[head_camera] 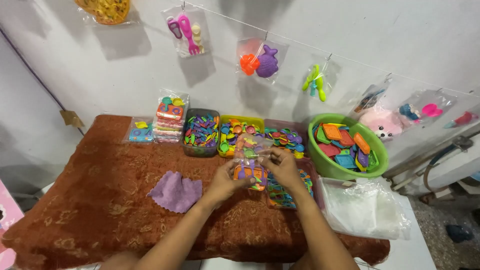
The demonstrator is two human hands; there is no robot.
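Both my hands meet over the middle of the brown patterned cloth (100,195). My left hand (225,181) and my right hand (284,167) together hold a small clear plastic bag (250,150) filled with small coloured plastic toy pieces, an orange tray-shaped piece at its bottom. The bag hangs just in front of the row of bins. A purple cloth (175,191) lies left of my left hand.
Clear bins of coloured toy pieces (201,132) line the back, with a stack of filled bags (170,117) at their left. A green basin (372,167) of flat toys stands right, empty clear bags (365,207) before it. Bagged toys hang on a string (260,60) along the wall.
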